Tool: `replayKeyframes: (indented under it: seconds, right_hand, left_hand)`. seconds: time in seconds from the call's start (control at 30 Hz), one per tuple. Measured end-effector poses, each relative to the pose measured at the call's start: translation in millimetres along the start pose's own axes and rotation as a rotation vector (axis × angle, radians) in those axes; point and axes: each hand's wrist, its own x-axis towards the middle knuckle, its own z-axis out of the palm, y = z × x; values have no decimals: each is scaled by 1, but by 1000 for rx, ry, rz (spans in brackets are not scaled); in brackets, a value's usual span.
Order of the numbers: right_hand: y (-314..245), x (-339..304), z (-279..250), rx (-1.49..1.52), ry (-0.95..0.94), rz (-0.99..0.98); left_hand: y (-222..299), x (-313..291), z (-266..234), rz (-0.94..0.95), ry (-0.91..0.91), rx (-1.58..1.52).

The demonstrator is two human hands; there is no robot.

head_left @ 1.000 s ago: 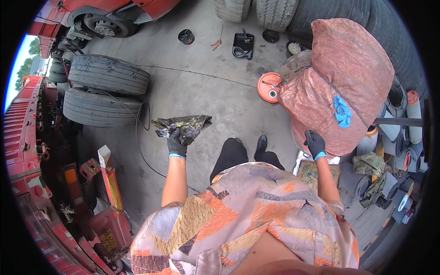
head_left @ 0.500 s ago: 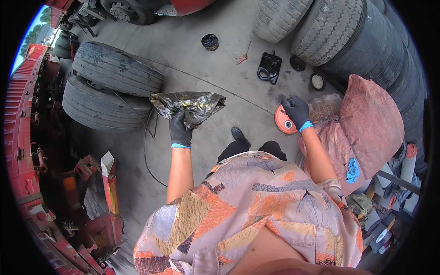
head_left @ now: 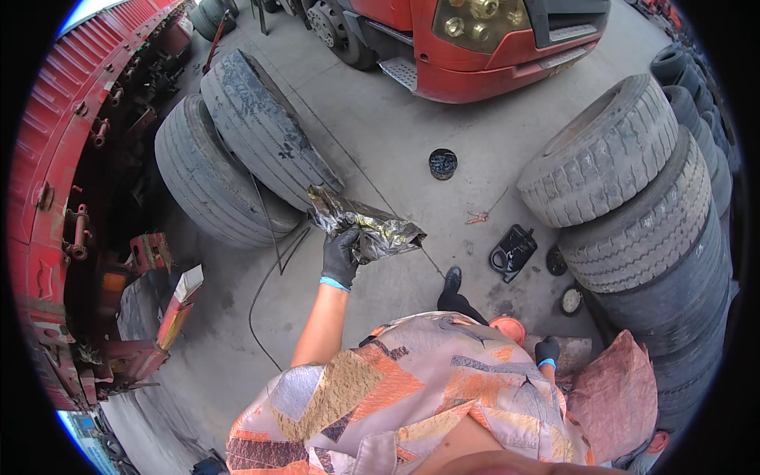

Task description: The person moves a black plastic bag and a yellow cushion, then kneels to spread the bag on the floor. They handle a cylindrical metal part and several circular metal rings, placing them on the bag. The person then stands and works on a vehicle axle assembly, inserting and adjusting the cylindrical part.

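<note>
My left hand (head_left: pixel 343 257), in a black glove with a blue cuff beneath, grips a crumpled, glossy plastic bag (head_left: pixel 385 231) near its middle. The bag is dark and silvery with yellowish patches, and it hangs in the air in front of the tyres. Low at my right side, my right hand (head_left: pixel 546 349), gloved the same way, looks curled closed; its palm is hidden. Beside that hand are a round orange disc (head_left: pixel 507 327), partly behind my shirt, and a grey-brown cylinder (head_left: pixel 573 349).
Two large tyres (head_left: pixel 226 174) lean together at the left. More tyres (head_left: pixel 633 261) are stacked at the right. A red truck (head_left: pixel 475 71) stands ahead. On the concrete sit a black tub (head_left: pixel 442 164), a black jug (head_left: pixel 513 251), red-handled pliers (head_left: pixel 478 217) and a reddish sack (head_left: pixel 613 396).
My view has swung, bringing more of the truck into sight. My left hand still holds the bag. My right hand has drawn back toward my side and is partly behind my body.
</note>
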Motion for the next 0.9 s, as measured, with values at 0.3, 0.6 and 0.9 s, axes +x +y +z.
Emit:
replayKeyframes:
  seconds: [0.3,0.6,0.9]
  right_hand:
    - [-222,201,-50,204,-128,-122]
    - [-566,271,-12,340,-255,-687]
    - [-761,270,8,486,-353,-816]
  left_hand:
    - [39,95,73,130,60,-130]
    - [75,259,65,135,48,-119]
    - [173,439,86,143,4,-141]
